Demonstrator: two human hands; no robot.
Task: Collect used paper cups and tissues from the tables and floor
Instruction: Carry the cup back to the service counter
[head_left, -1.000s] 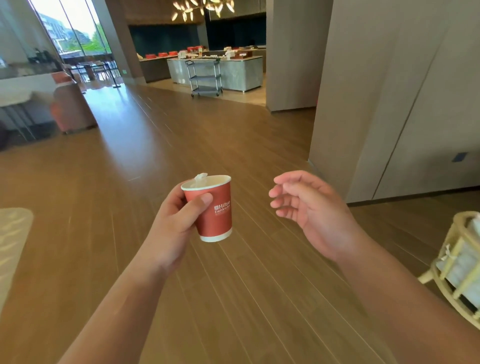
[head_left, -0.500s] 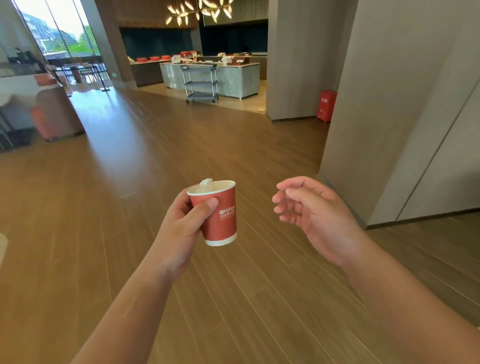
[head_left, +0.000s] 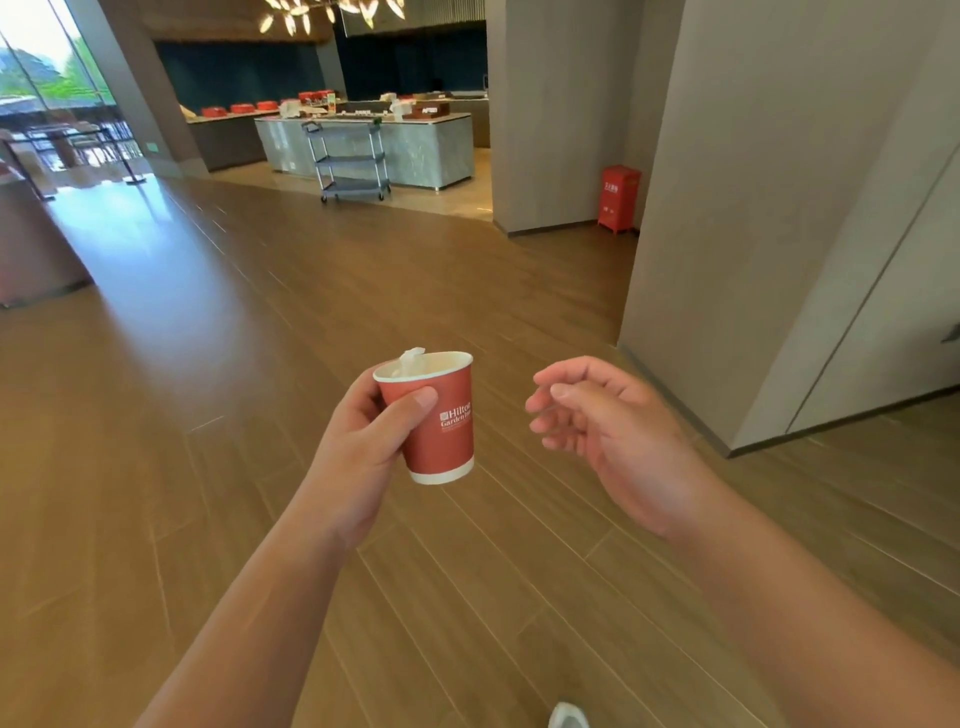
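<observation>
A grey service cart (head_left: 353, 161) stands far off before the marble counter (head_left: 415, 148). The left hand (head_left: 358, 457) grips a red paper cup (head_left: 441, 421) marked "Hilton Garden Inn", a tissue (head_left: 410, 358) poking out. The right hand (head_left: 613, 436) hangs loosely curled, holding nothing. A red cabinet (head_left: 619, 197) stands beside the pillar on wooden flooring (head_left: 208, 364).

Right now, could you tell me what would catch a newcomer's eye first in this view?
The red paper cup at centre, held upright in the left hand with a white tissue poking above its rim, draws the eye first. Beside it the right hand hangs free, fingers loosely curled around nothing. Farther off, a grey service cart stands before the buffet counter, and a red box sits on the floor by the pillar.
</observation>
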